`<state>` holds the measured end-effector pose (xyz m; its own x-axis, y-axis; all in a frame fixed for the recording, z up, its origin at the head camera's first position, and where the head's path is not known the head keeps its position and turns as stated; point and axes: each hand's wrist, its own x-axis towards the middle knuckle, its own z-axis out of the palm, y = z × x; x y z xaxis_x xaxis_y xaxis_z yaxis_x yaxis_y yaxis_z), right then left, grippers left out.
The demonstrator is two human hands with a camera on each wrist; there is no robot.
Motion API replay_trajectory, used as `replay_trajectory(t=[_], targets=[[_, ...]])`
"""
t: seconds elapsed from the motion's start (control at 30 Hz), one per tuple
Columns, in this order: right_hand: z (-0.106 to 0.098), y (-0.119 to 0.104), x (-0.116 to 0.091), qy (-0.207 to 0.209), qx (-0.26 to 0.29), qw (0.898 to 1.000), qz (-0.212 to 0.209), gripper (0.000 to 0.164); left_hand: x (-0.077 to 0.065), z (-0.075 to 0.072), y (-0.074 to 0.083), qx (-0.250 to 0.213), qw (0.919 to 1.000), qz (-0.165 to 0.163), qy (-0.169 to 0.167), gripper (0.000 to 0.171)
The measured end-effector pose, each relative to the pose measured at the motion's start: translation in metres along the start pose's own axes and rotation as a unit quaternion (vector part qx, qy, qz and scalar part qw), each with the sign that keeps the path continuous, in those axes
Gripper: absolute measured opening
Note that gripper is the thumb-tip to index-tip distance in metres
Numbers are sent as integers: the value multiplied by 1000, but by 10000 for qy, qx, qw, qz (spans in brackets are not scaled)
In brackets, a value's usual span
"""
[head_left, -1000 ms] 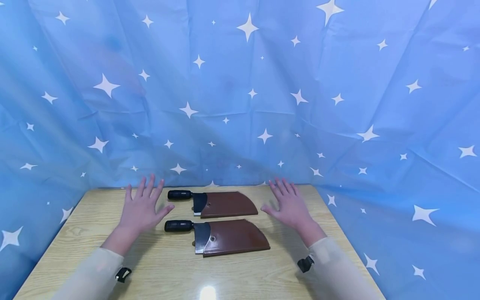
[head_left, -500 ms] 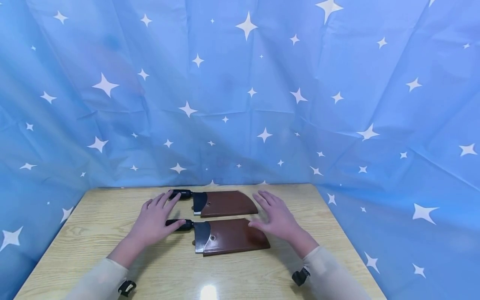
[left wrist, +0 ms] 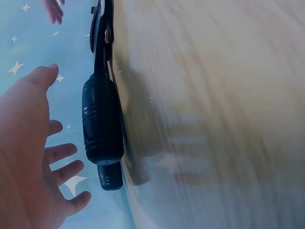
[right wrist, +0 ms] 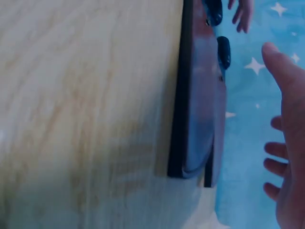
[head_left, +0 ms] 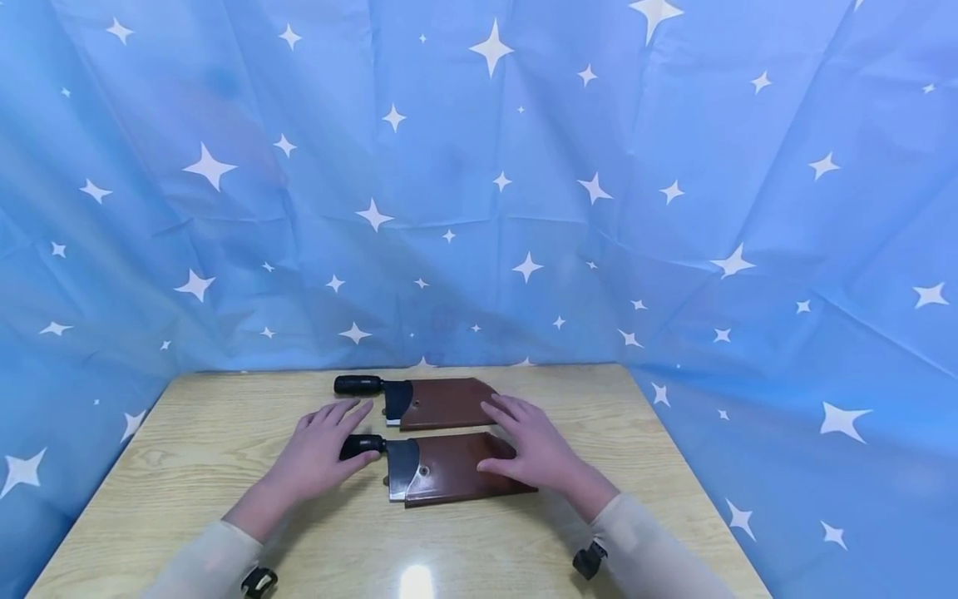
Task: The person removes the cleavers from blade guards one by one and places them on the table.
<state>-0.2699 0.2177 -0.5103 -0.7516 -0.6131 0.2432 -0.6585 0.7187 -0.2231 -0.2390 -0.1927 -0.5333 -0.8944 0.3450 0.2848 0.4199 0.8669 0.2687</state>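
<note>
Handle (head_left: pixel 362 446) by left hand (head_left: pixel 318 457): ribbed, semi-gloss, plastic I reckon
Sheath (head_left: pixel 452 476) by right hand (head_left: pixel 540 453): smooth, pretty shiny, leather-looking
Blade edge (head_left: pixel 397 497) between them: bright metal
Surface (head_left: pixel 352 545) underneath: glossy wood grain
Backdrop (head_left: pixel 441 158) beyond them: creased cloth, matt-ish

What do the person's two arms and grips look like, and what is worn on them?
The left sleeve and right sleeve are long, pale and off-white. A small black attachment sits at each sleeve's end; its details are too small to tell. The left grip and right grip are bare and ungloved.
</note>
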Motion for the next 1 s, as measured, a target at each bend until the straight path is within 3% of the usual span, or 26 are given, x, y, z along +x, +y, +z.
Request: replay_trajectory(t=[0.3, 0.67, 1.0], targets=[[16, -11, 2, -428, 266, 9987, 2, 102, 0, 10, 0, -616, 9981, 36, -77, 75], [32, -22, 10, -681, -39, 9971, -338, 105, 4, 16, 0, -912, 9956, 163, -121, 63], [42, -28, 14, -832, -166, 9958, -346, 106, 7, 21, -2, -1107, 9936, 186, -120, 55]])
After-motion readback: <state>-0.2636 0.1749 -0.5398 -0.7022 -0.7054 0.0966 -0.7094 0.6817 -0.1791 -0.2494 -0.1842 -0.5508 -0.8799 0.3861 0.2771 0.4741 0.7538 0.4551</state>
